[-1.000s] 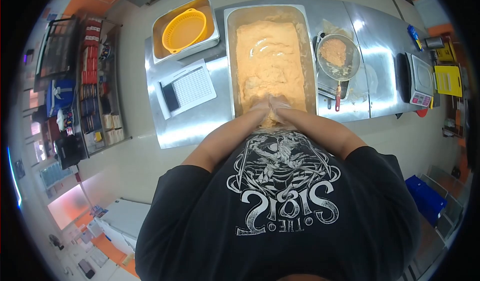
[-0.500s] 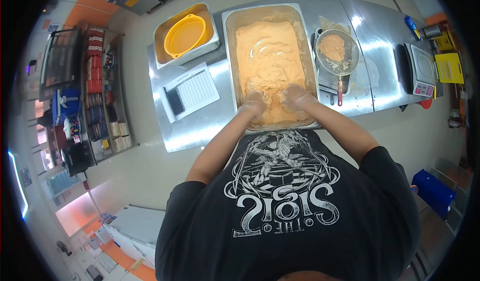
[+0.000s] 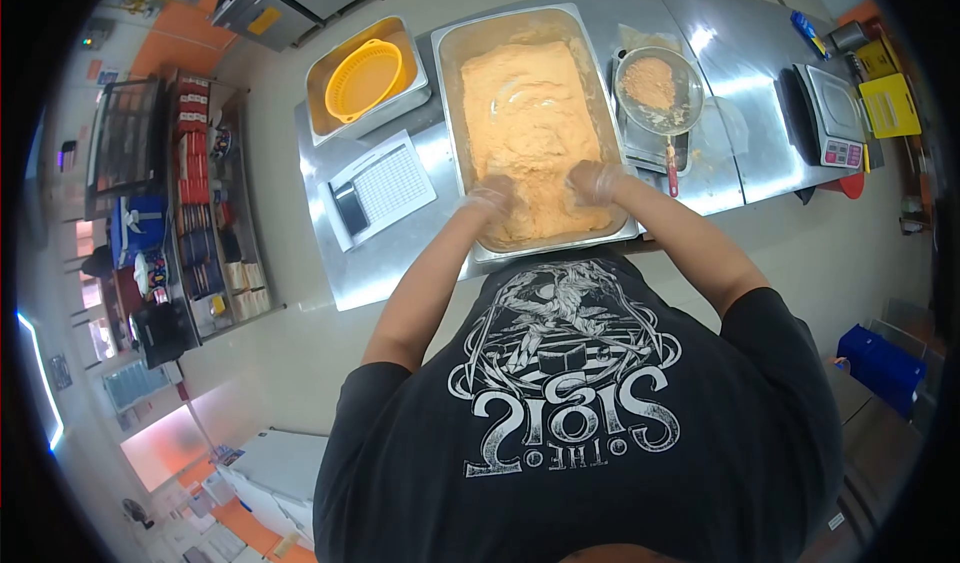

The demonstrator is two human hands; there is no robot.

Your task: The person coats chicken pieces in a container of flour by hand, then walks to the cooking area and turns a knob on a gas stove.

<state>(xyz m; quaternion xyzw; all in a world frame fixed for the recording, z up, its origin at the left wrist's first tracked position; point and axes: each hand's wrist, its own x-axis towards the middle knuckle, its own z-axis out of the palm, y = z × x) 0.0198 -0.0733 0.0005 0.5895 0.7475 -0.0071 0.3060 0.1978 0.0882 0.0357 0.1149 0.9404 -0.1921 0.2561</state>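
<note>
A deep steel pan (image 3: 451,93) holds a wide slab of soft, pale orange dough-like mixture (image 3: 530,93). Both my hands are in thin clear gloves and press into its near end. My left hand (image 3: 494,199) is against the mixture by the pan's left wall, fingers sunk in and blurred. On the other side, near the right wall, my right hand (image 3: 594,183) touches the mixture with its fingertips hidden. Between the hands the surface is broken and lumpy; farther away it is smoother, with curved ridges.
Left of the pan stand a steel tub (image 3: 412,99) with a yellow basket (image 3: 365,81) in it and a white slicer-like board with a grid (image 3: 385,191). On the right are a pan of orange crumbs (image 3: 650,83) with a red handle and a scale (image 3: 835,113).
My hands have moved apart and slightly away from the pan's near edge, the left one shifting left. The mixture between them looks more spread out. The view has shifted a little.
</note>
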